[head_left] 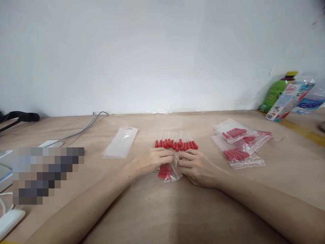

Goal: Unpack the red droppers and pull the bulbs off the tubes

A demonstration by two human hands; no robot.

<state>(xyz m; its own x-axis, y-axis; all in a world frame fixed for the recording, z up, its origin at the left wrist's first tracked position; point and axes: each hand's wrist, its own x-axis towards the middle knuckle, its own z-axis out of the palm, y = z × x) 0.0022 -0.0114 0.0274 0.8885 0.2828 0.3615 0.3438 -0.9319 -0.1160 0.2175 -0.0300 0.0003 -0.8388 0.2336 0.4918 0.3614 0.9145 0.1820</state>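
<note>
A clear zip bag [175, 172] with red-bulbed droppers [164, 172] inside lies low between my hands. My left hand [154, 160] has its fingers closed on the bag's upper left side. At the right edge of the same bag, the curled fingers of my right hand [197, 166] grip it. My fingertips are partly hidden. Just beyond both hands lies a row of loose droppers [177, 145], their red bulbs toward me and thin clear tubes pointing at the wall.
Flat clear bags [120, 142] lie to the left. Several filled bags [247, 164] overlap on the right. Bottles [276, 91] stand or lean by the wall at far right. A grey cable [81, 130] and a white device [11, 222] are on the left.
</note>
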